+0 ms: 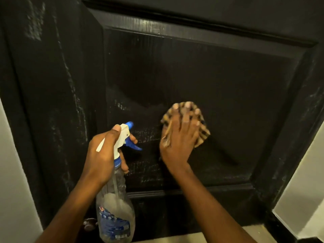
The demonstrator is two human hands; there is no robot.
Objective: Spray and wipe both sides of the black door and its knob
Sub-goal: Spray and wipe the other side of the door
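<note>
The black panelled door fills most of the view, with wet streaks on its recessed panel. My right hand presses a tan checked cloth flat against the lower part of that panel, fingers spread. My left hand grips the neck of a clear spray bottle with a white and blue trigger head, a finger on the trigger and the nozzle pointing at the door. A dark round knob shows low on the left, partly hidden behind the bottle and my forearm.
A pale wall borders the door on the left. At the right stand the black door frame and another light wall. A strip of pale floor shows under the door.
</note>
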